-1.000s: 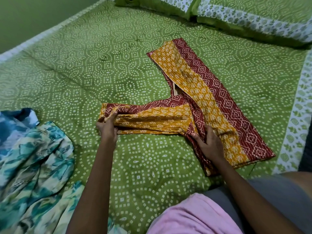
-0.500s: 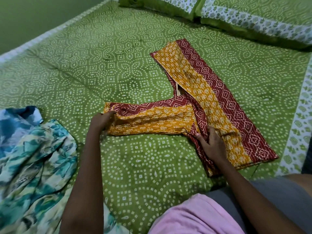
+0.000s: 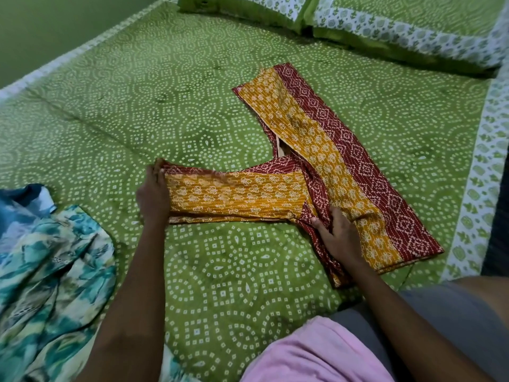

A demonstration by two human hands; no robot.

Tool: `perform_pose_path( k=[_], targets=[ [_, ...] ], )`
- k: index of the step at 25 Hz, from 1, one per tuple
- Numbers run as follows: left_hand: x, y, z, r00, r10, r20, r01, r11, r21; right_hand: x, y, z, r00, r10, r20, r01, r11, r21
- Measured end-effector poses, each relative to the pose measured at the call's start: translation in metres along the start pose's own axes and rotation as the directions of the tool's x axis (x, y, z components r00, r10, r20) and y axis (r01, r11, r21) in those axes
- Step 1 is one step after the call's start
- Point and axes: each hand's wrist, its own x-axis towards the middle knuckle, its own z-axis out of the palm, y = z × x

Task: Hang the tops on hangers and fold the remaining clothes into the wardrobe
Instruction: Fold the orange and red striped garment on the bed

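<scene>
bare bedsheet (image 3: 165, 106) beyond, teal garment (image 3: 49, 260) left

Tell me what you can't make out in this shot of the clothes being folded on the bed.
All in the head view:
- Blue-green garment: cut off by the left and bottom edges, so its type is unclear.
- Left hand: its fingers curl over the end of the yellow and maroon garment, and motion blur smears that end.
- Right hand: covers the spot where the garment's two parts meet.
- Wardrobe and hangers: outside the frame.
</scene>
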Motion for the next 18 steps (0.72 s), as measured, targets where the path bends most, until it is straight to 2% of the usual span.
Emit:
perform_pose_path(
  k=[1,3,5,7,9,10,11,12,13,14,15,17,18],
  targets=[
    [0.003,-0.001,0.0,1.0,-0.009,-0.014,0.009,1.0,0.004,0.0,0.0,0.0,1.0,-0.002,-0.006,0.002,1.0,0.002],
    [0.006,-0.005,0.003,0.993,-0.022,0.113,0.009,0.994,0.11,0.003,0.0,0.001,1.0,-0.008,-0.014,0.008,1.0,-0.003],
    [0.014,-0.011,0.005,0.969,-0.073,0.235,0.04,0.989,0.143,0.002,0.002,0.002,1.0,-0.004,-0.001,0.004,1.0,0.001],
    [0.019,-0.005,-0.002,0.947,-0.173,0.27,0.131,0.977,0.167,0.003,0.002,0.003,1.0,0.007,-0.02,-0.006,1.0,0.03],
    [0.017,0.009,-0.015,0.933,-0.242,0.264,0.154,0.937,0.314,0.004,0.002,0.002,0.999,0.037,-0.03,-0.035,0.996,0.076],
    [0.009,0.02,-0.019,0.953,-0.203,0.223,0.118,0.931,0.347,0.006,0.001,0.0,0.997,0.074,-0.029,-0.07,0.99,0.122],
    [-0.002,0.036,-0.019,0.978,-0.09,0.189,0.029,0.952,0.303,0.007,-0.001,-0.002,0.993,0.113,-0.02,-0.108,0.978,0.181],
    [-0.021,0.057,-0.018,0.981,0.041,0.189,-0.071,0.985,0.154,0.007,-0.003,-0.005,0.991,0.132,0.012,-0.132,0.967,0.218],
    [-0.045,0.08,-0.013,0.955,0.149,0.258,-0.139,0.989,-0.054,0.006,-0.004,-0.006,0.992,0.112,0.057,-0.122,0.966,0.23],
    [-0.071,0.103,-0.005,0.888,0.266,0.376,-0.185,0.954,-0.237,0.005,-0.004,-0.008,0.992,0.061,0.114,-0.085,0.973,0.215],
    [-0.099,0.124,0.004,0.77,0.392,0.503,-0.244,0.91,-0.336,0.004,-0.004,-0.011,0.984,0.008,0.178,-0.046,0.976,0.211],
    [-0.149,0.155,0.024,0.522,0.564,0.64,-0.383,0.825,-0.415,0.002,-0.002,-0.024,0.956,-0.025,0.293,-0.066,0.952,0.299],
    [-0.171,0.165,0.034,0.452,0.596,0.664,-0.427,0.798,-0.425,0.002,0.004,-0.035,0.939,-0.01,0.345,-0.128,0.919,0.374]
  ],
)
